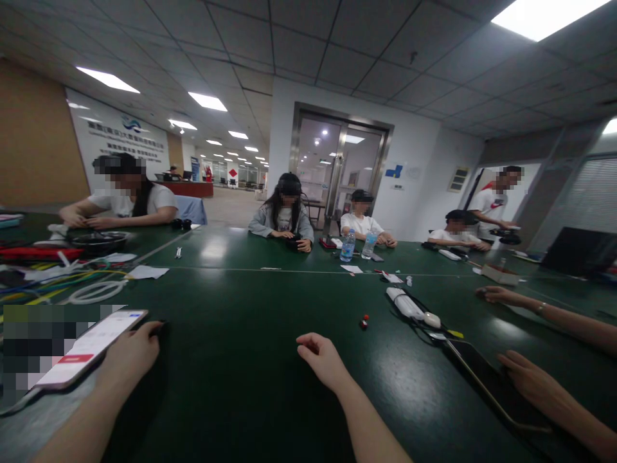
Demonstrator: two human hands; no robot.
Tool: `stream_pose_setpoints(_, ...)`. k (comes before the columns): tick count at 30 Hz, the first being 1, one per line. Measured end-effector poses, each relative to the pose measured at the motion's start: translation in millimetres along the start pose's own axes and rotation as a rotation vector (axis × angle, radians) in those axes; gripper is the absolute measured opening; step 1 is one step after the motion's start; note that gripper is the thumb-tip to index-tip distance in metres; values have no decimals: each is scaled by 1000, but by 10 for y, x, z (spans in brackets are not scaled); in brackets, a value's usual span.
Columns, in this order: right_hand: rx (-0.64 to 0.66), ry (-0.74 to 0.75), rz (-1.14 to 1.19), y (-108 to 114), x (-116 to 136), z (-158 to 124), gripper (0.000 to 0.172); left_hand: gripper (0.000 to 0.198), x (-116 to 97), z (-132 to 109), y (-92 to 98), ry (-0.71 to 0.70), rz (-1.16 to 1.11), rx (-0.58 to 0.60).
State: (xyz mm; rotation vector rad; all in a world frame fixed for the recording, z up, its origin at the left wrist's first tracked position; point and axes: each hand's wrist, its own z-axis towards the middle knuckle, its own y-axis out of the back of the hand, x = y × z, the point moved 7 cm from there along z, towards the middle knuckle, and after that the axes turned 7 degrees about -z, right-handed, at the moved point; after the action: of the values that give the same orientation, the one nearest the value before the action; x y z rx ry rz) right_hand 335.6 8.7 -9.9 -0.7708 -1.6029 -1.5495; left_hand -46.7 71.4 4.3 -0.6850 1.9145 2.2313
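Note:
My left hand rests low on the green table, beside the right edge of a phone with a lit screen. Its forefinger points to the right, near a small dark patch I cannot make out; the other fingers are partly hidden. My right hand lies on the table in front of me, loosely curled, with a gap between thumb and fingers and nothing visible in it. To its right stands a tiny red-capped bottle. A cable runs from the phone's lower end.
At right, another person's hands lie near a dark phone and a white power strip. Cables and a red case crowd the left. Water bottles stand farther back. Several people sit around the table.

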Motion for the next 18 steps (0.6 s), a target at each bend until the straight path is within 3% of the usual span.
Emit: stream_pose_setpoints(18, -8, 5, -11, 0, 5, 0, 25, 46, 50, 28, 6, 2, 7, -32)
